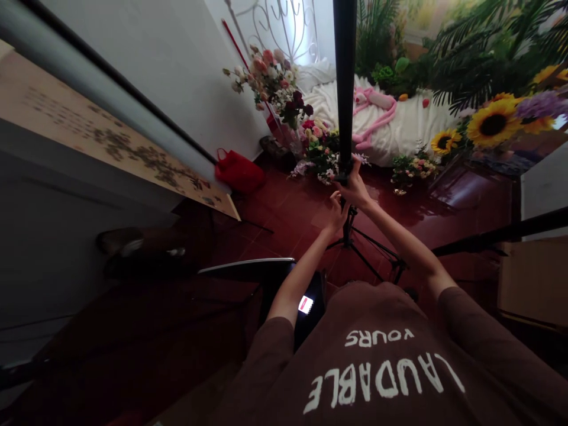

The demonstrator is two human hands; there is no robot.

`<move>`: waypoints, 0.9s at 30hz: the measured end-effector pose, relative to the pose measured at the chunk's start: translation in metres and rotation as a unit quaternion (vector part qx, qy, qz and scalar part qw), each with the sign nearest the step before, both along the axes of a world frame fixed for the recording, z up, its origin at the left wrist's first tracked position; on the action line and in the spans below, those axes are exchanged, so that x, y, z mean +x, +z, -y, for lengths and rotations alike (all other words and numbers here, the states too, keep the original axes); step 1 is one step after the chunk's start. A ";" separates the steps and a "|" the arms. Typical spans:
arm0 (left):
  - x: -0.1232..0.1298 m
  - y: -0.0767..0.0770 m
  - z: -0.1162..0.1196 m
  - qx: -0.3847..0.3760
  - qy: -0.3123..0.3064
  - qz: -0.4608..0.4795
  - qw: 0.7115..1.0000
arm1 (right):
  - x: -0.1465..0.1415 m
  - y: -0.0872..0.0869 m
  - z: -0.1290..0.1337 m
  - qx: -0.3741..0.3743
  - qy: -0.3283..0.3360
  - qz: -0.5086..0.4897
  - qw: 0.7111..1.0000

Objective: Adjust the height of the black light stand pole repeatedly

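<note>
A black light stand (pixel 345 89) rises upright in front of me, its tripod legs (pixel 361 251) spread on the dark red floor. My right hand (pixel 357 186) grips its pole around a collar, with the thumb and fingers closed on the shaft. Just below, my left hand (pixel 337 214) has its fingers bent in at the same pole, by the collar. Part of the left fingertips is hidden, and what small part they press on is not clear. Close behind the pole stands a bunch of mixed flowers (pixel 322 145).
A red bag (pixel 239 171) sits by the wall. A long painted scroll panel (pixel 133 145) leans at left. White draped cloth (pixel 390 139) holds a pink plush toy (pixel 377 100); sunflowers (pixel 492 123) stand at right. Another black pole (pixel 510 229) slants in at right.
</note>
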State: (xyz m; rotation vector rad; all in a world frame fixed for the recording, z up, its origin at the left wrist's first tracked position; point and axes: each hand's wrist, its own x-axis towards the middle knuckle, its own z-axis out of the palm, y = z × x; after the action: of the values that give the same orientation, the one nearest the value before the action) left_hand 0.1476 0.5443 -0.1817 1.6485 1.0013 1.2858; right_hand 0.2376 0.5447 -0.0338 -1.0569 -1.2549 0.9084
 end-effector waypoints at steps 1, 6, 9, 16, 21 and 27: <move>0.001 0.000 0.000 -0.001 0.001 0.004 1.000 | 0.004 0.010 -0.007 0.030 0.007 0.035 0.999; 0.003 -0.006 -0.001 -0.021 0.011 -0.003 1.000 | 0.022 0.057 -0.044 0.163 0.020 0.203 0.965; 0.007 -0.009 -0.003 -0.020 0.041 0.001 0.999 | 0.024 0.073 -0.051 0.201 0.012 0.250 0.947; 0.012 -0.009 -0.001 -0.004 0.059 -0.009 0.998 | 0.031 0.078 -0.016 0.159 0.060 0.162 0.972; 0.013 -0.008 0.000 -0.006 0.060 -0.008 0.998 | 0.058 0.014 0.031 -0.060 0.053 -0.035 0.996; 0.010 -0.008 -0.002 -0.012 0.048 -0.023 0.998 | 0.045 -0.070 0.085 -0.265 0.069 -0.136 0.952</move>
State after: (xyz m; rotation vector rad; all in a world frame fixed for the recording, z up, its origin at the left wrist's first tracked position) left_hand 0.1577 0.5461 -0.1898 1.6346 1.1325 1.2987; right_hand 0.2829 0.4597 -0.1038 -1.2135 -0.8766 1.4995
